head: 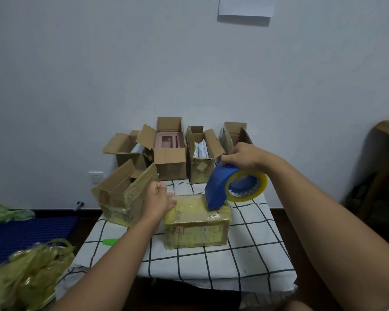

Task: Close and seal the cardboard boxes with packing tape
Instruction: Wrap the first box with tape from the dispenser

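Note:
A small closed cardboard box, wrapped in yellowish tape, sits in the middle of the checked tablecloth. My right hand grips a blue tape dispenser carrying a clear-yellow tape roll; the dispenser's lower end rests on the box's top near its right edge. My left hand rests on the box's left top edge with curled fingers, thumb lying on the taped lid. Several open boxes with raised flaps stand behind it along the wall.
An open tilted box stands just left of my left hand. A green object lies on the cloth's left edge. A heap of crumpled used tape sits at lower left, a blue crate beside it. Brown furniture stands at right.

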